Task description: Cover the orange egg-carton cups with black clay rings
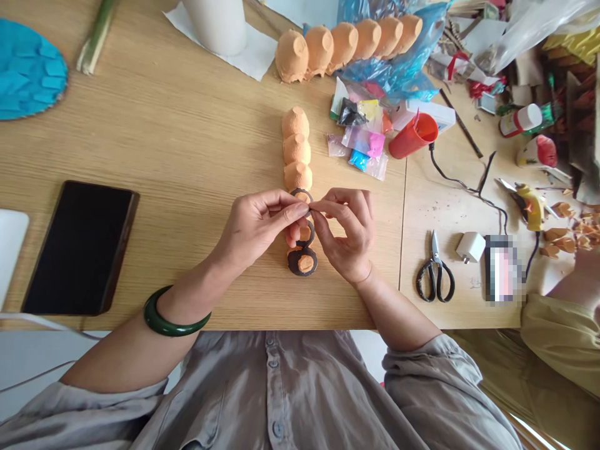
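Before me a strip of orange egg-carton cups (297, 150) runs lengthwise away from the table's front edge. Dark clay-like rings circle its nearer cups, and the nearest dark ring (295, 263) surrounds an orange top. Over the strip, my left hand (262, 226) is closed in a pinch, thumb against forefinger. Its fingertips meet those of my right hand (347, 228), which pinches from the other side. Whatever small piece lies between the fingertips is hidden. The fingers cover part of a dark-ringed cup beneath them.
Behind is a second orange egg-carton strip (344, 45) on blue plastic. To the right are small colored packets (360, 159), a red cup (413, 135), black-handled scissors (435, 270) and a white charger (470, 247). A black tablet (82, 247) lies left. Another person's sleeve (557, 350) is at right.
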A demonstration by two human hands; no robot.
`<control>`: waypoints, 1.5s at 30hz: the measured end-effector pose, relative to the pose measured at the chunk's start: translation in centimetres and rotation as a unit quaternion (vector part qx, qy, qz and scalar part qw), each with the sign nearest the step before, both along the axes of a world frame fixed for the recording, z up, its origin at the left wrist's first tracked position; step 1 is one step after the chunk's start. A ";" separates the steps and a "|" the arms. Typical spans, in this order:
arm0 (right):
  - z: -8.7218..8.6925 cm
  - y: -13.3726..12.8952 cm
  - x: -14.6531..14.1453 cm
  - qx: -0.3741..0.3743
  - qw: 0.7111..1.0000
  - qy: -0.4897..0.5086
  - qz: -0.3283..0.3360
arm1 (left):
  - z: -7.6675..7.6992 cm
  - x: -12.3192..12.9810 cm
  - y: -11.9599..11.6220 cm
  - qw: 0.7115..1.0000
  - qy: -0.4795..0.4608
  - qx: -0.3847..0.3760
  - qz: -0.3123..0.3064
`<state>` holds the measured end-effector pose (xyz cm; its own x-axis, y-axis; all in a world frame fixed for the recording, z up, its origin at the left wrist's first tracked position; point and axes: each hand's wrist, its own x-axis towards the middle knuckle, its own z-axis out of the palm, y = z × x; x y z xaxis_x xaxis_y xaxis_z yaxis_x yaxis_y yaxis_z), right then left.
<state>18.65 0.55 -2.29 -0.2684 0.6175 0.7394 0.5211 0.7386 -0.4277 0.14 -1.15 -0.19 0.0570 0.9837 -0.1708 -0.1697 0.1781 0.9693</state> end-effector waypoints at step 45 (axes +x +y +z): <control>-2.0 1.0 0.6 -0.397 0.885 0.242 0.028 | -1.2 -1.8 2.1 0.987 -0.051 -0.101 0.116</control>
